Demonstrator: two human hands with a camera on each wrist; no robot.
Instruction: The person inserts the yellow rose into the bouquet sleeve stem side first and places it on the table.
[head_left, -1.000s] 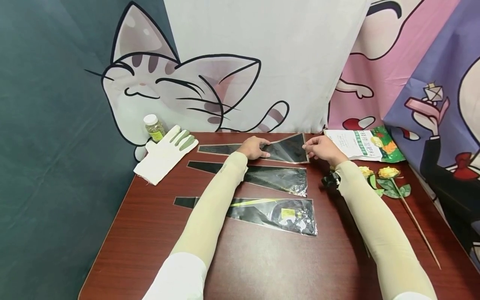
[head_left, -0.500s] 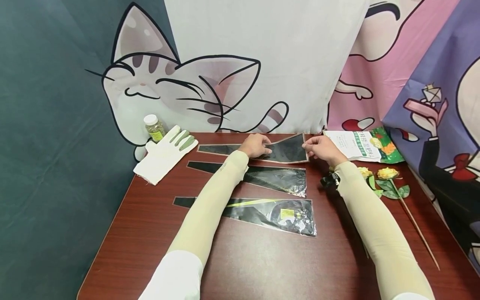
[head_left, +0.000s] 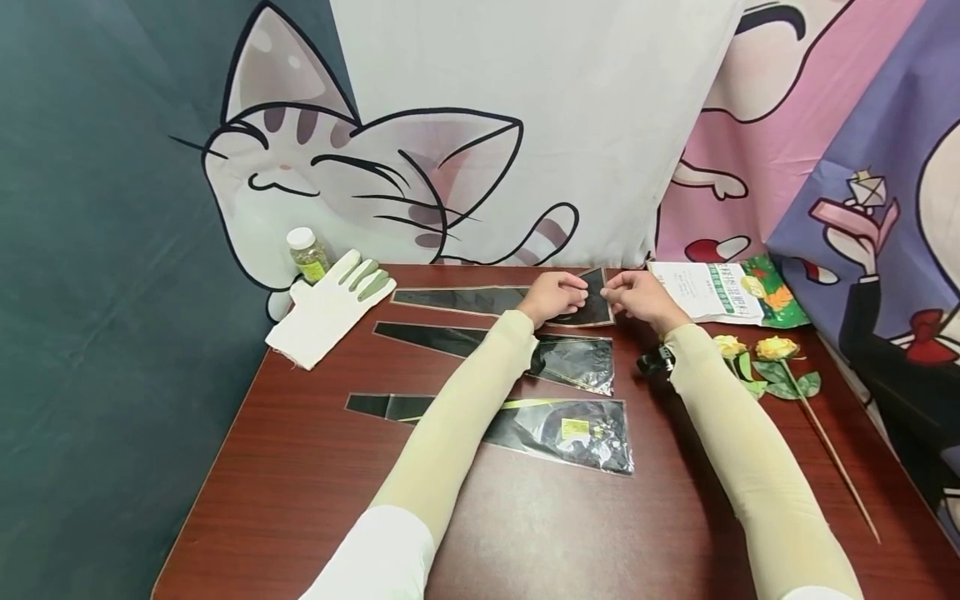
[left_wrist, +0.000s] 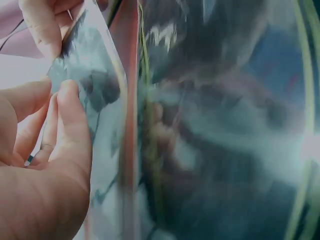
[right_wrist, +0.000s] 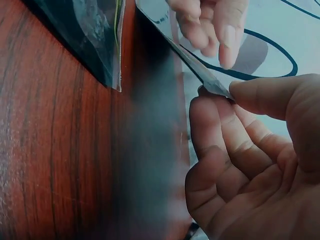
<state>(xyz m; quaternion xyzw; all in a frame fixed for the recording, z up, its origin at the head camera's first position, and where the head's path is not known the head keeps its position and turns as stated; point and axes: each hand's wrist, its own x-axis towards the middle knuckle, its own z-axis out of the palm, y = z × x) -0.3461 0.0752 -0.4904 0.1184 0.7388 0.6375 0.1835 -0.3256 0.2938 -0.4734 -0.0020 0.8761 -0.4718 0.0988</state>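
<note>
Three tapered dark and clear plastic flower sleeves lie in rows across the table in the head view. My right hand (head_left: 637,297) pinches the wide right end of the farthest sleeve (head_left: 468,298) between thumb and fingers, its edge raised in the right wrist view. Close by, my left hand (head_left: 557,297) hovers over the same end, thumb and forefinger apart near the sleeve's edge in the left wrist view. Below it lies the middle sleeve (head_left: 577,360), partly under the left forearm. The nearest sleeve (head_left: 558,425) carries a yellow label.
A white glove (head_left: 322,312) and a jar with a white lid (head_left: 307,254) stand at the back left. At the back right lies a white and green packet (head_left: 720,292). Yellow roses (head_left: 777,347) with long stems lie right of the right forearm. A printed curtain (head_left: 450,83) hangs behind.
My left hand has slid right along the farthest sleeve, from its middle to the wide end beside my right hand. The right hand keeps its pinch, nearly in place.
</note>
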